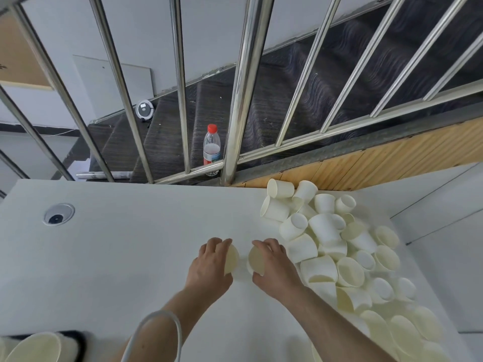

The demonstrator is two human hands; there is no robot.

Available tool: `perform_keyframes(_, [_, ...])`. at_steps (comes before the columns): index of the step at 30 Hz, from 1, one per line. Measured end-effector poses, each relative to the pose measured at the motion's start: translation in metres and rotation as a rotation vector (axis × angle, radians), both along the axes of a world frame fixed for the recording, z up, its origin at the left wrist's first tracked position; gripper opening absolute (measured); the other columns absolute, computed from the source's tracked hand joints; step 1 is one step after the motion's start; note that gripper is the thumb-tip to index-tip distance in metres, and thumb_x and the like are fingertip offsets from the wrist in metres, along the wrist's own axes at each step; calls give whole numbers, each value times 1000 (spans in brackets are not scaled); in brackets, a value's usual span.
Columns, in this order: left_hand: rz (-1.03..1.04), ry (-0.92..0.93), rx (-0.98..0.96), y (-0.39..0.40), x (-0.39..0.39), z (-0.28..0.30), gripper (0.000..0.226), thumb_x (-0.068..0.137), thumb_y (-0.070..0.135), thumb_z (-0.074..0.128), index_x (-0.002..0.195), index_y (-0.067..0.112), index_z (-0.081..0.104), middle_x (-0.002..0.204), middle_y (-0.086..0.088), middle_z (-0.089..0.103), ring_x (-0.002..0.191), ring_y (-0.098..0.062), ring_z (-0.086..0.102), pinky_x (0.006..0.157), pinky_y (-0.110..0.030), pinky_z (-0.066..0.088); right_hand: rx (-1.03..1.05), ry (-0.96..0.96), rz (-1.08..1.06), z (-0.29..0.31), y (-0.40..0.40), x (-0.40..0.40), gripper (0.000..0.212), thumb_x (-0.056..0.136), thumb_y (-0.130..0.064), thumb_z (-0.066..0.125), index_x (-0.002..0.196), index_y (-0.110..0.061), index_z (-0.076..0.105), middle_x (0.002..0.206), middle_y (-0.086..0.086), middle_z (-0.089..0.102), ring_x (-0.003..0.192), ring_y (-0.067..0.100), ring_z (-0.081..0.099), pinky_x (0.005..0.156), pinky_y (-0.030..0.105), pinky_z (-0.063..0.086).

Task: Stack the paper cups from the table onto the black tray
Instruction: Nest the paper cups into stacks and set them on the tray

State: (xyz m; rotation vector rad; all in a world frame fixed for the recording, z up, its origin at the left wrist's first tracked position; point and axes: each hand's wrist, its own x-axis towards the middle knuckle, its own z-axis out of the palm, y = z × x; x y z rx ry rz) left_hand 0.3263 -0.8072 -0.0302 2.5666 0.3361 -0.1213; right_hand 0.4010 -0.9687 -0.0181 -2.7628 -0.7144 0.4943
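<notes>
Left hand (209,265) grips one paper cup (231,259), right hand (271,265) grips another (256,259), mouths facing, just apart, centre frame. Nesting needs axes lined up. Loose cup pile (339,244) right; black tray (75,340) with cups lower left, nearer left hand.

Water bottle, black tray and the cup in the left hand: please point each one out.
Water bottle (211,150): head view, on its label.
Black tray (79,344): head view, on its visible dark edge at bottom left.
Cup in the left hand (231,259): head view, on its open rim.
</notes>
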Motion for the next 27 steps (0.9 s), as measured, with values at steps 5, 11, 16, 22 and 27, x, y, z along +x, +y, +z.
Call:
perform_keyframes(5, [12,-65,-24,-12,-38,16,73,81,25,61,145,28,25,142,6,32,127,-19,38,89,-28,49,29,-55,-5,20,-12,-40,71,85,-26,64,146,-28,29,141,-7,29,129,16,35,92,29,49])
perform_keyframes(11, [15,-122,4,-25,-100,36,72,81,27,61,144,29,26,141,7,33,125,-17,39,87,-27,49,64,-88,27,37,-22,-105,72,85,-25,64,148,-27,28,141,-7,28,130,16,33,93,30,50])
perform_keyframes(16, [54,-144,32,-27,-171,51,72,81,26,61,144,30,27,143,7,32,127,-18,38,90,-29,48,109,-115,46,50,-28,-170,72,84,-24,63,148,-27,28,143,-6,26,132,17,31,91,31,50])
perform_keyframes(22, [68,-142,39,-26,-268,68,72,82,24,61,145,27,27,143,6,31,128,-18,36,94,-30,45,146,-114,79,64,-26,-257,73,85,-24,61,149,-28,28,145,-6,25,134,16,28,89,31,51])
perform_keyframes(27, [126,-172,66,-15,-324,81,70,83,28,60,145,28,27,143,9,30,127,-15,36,92,-26,43,186,-111,122,75,-8,-305,72,84,-24,60,149,-29,27,144,-7,25,134,15,27,88,30,50])
